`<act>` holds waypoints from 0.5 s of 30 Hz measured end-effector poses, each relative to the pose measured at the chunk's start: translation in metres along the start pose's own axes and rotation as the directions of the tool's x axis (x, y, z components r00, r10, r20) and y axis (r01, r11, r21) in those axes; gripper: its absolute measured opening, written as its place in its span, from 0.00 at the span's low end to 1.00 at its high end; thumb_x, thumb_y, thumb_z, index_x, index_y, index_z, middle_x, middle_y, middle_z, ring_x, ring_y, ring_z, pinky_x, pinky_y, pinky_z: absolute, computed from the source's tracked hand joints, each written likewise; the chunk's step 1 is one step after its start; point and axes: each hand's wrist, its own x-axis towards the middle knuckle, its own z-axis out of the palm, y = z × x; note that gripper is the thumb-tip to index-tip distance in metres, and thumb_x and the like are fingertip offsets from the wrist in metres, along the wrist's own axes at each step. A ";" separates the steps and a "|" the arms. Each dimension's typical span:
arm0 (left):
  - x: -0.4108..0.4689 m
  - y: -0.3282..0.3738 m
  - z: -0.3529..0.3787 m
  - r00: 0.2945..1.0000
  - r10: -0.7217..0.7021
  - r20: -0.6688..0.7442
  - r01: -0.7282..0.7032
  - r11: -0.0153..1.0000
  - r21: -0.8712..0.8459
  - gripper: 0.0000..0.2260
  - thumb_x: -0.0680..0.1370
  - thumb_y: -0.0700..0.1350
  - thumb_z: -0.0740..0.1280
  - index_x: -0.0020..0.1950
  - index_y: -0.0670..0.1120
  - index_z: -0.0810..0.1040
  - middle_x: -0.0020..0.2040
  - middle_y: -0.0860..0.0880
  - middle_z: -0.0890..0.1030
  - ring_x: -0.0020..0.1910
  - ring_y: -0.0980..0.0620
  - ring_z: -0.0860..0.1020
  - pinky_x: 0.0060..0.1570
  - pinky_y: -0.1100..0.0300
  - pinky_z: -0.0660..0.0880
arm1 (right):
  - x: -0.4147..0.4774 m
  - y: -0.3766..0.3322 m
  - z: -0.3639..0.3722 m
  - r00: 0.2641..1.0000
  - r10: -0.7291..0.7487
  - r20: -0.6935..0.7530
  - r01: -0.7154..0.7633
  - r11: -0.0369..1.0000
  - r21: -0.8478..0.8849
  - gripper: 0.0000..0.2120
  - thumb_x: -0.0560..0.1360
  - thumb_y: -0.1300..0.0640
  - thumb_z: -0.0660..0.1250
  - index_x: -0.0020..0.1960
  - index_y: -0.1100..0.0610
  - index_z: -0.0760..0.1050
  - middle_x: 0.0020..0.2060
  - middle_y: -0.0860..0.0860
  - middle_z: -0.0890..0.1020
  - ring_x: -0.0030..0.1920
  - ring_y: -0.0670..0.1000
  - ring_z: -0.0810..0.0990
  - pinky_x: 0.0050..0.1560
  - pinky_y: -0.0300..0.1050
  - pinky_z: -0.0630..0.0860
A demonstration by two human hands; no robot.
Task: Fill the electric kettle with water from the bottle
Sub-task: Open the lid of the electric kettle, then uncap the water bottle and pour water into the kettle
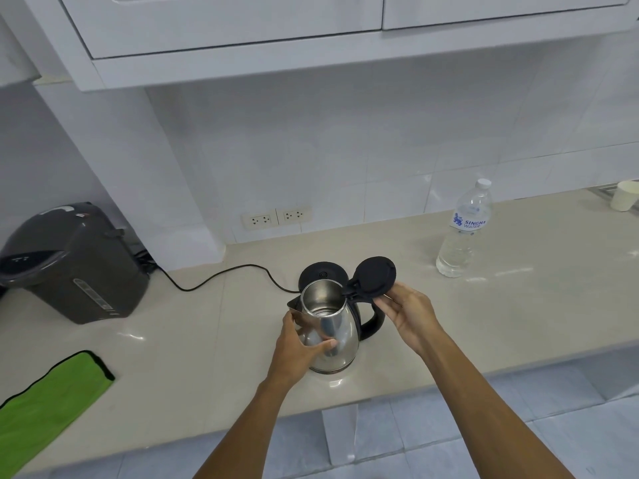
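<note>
A steel electric kettle [337,331] with a black handle stands on the beige counter [207,357], in front of its round black base [321,274]. Its black lid [375,276] is swung up and back, and the inside looks empty. My left hand [297,347] wraps the kettle's body below the spout. My right hand [406,314] holds the lid's rim by the fingertips, next to the handle. A clear water bottle [465,233] with a white cap on and a blue label stands upright to the far right, untouched.
A grey hot-water dispenser [72,262] stands at the back left, with the base's black cord [221,276] running toward it. A green cloth [48,402] lies at the near left edge. Wall sockets [276,217] sit behind. A paper cup [624,195] is at the far right.
</note>
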 end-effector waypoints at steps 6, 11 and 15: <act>-0.001 0.011 -0.015 1.000 -0.018 -0.007 0.018 0.995 0.101 0.38 0.70 0.47 0.84 0.74 0.48 0.67 0.67 0.53 0.73 0.72 0.51 0.72 0.61 0.61 0.69 | -0.010 -0.012 -0.007 1.000 0.016 -0.001 -0.016 0.997 -0.078 0.12 0.81 0.65 0.66 0.62 0.65 0.81 0.56 0.59 0.87 0.57 0.57 0.87 0.64 0.53 0.79; -0.011 0.018 -0.041 0.996 -0.038 -0.078 0.048 0.989 0.139 0.48 0.74 0.50 0.82 0.85 0.44 0.56 0.78 0.42 0.70 0.77 0.42 0.70 0.72 0.51 0.70 | -0.024 -0.023 -0.019 1.000 0.010 -0.020 -0.012 0.995 -0.095 0.14 0.81 0.64 0.67 0.65 0.67 0.78 0.58 0.61 0.86 0.57 0.60 0.86 0.64 0.55 0.79; -0.020 0.029 -0.055 0.993 0.015 -0.119 0.010 0.978 0.209 0.46 0.73 0.51 0.82 0.83 0.44 0.60 0.77 0.43 0.71 0.76 0.43 0.71 0.73 0.50 0.70 | -0.043 -0.035 -0.023 0.999 0.001 -0.039 -0.010 0.973 -0.229 0.13 0.80 0.61 0.68 0.63 0.64 0.80 0.58 0.59 0.85 0.55 0.59 0.87 0.57 0.53 0.83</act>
